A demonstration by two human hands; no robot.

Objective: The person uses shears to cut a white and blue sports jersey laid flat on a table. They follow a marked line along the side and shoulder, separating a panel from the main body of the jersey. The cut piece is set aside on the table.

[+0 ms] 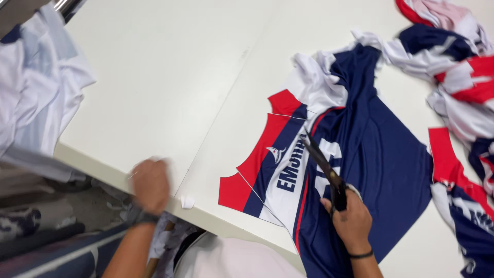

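Right hand (352, 219) grips dark metal scissors (323, 163) over navy, red and white printed jersey fabric (381, 154); blurred left hand (150, 184), closed, at the white desk (170, 77) edge, lower left.

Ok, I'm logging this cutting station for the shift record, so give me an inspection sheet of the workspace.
Surface: white table, a seam running across it.
Job's things: navy, red and white printed fabric panel lying flat; dark scissors resting on it, blades open.
Clutter: heap of similar fabric pieces at far right; small white scrap at the table edge.
Hands: right hand grips the scissors; left hand, blurred, at the table edge.
Cables: nothing seen.
Surroundings: white cloth hanging at left.
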